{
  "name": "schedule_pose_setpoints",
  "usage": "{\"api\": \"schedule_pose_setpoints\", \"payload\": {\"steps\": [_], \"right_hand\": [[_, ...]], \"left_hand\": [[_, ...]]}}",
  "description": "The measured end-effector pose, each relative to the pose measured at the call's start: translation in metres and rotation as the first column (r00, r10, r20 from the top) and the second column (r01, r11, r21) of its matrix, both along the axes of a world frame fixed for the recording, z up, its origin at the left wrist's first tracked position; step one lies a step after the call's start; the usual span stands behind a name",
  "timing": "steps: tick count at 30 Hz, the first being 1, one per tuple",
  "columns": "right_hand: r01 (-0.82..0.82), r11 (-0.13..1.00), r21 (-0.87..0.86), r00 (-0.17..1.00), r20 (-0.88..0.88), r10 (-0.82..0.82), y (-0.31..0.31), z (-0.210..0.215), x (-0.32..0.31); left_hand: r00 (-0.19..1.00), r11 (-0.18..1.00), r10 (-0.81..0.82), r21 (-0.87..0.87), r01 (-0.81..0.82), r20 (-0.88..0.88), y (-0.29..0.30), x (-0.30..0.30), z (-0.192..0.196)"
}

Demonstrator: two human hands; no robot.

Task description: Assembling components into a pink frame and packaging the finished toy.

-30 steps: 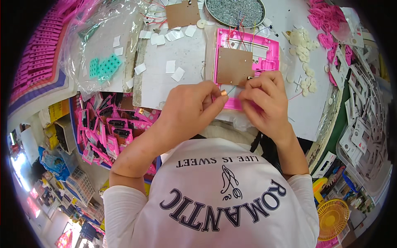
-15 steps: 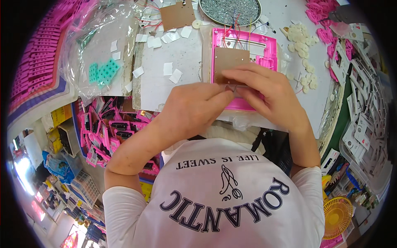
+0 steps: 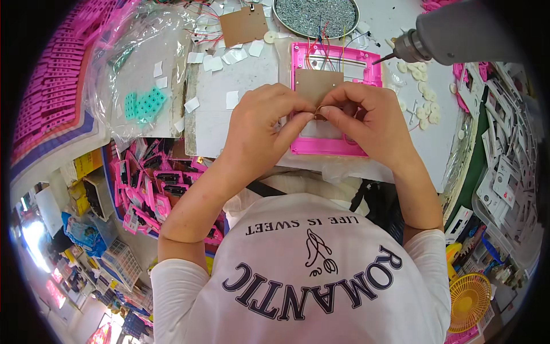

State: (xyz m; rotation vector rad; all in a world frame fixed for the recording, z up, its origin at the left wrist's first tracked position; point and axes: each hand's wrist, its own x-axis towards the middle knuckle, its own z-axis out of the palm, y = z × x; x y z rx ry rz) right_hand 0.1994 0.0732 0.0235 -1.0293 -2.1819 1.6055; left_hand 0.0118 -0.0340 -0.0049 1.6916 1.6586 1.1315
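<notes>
A pink plastic frame [image 3: 329, 148] lies on the white worktop in front of me. A brown circuit board [image 3: 319, 80] rests inside it, with thin coloured wires [image 3: 323, 46] rising from its far side. My left hand [image 3: 266, 117] and my right hand [image 3: 366, 117] meet over the board's near edge. Both pinch what looks like a thin wire [image 3: 319, 108], fingertips almost touching. Its ends are hidden by my fingers.
At the upper right hangs a grey electric screwdriver [image 3: 441, 40], its bit close to the frame's corner. Beyond stands a round tray of screws [image 3: 315, 17]. Around lie another board [image 3: 243, 26], white discs [image 3: 427, 109], green pads [image 3: 146, 104] and pink parts [image 3: 51, 74].
My hands have shifted; my left fingers now pinch higher, with both sets of fingertips together over the board's near edge. The screwdriver has swung into view at the upper right.
</notes>
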Motion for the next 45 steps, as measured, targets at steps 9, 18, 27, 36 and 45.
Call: {"api": "schedule_pose_setpoints", "payload": {"steps": [9,18,27,36,45], "right_hand": [[0.003,0.998,0.066,1.0,-0.01,-0.002,0.0,-0.004,-0.001],[0.012,0.999,0.036,0.996,-0.084,-0.009,0.0,-0.01,0.001],[0.024,0.999,-0.035,0.996,-0.085,-0.026,0.003,-0.01,0.002],[0.026,1.0,-0.014,0.994,-0.107,-0.027,0.001,-0.014,0.003],[0.041,0.998,-0.056,0.993,-0.109,-0.047,0.001,-0.015,0.005]], "left_hand": [[0.992,0.999,-0.032,0.013,0.034,-0.123,-0.002,-0.001,-0.001],[0.98,0.995,0.034,0.101,-0.015,-0.194,0.003,0.011,-0.008],[0.994,0.994,0.015,0.107,-0.003,-0.111,0.003,0.01,-0.011],[0.981,0.983,0.123,0.152,-0.1,-0.15,0.008,0.024,-0.012],[0.973,0.986,0.098,0.155,-0.066,-0.209,0.005,0.01,-0.002]]}}
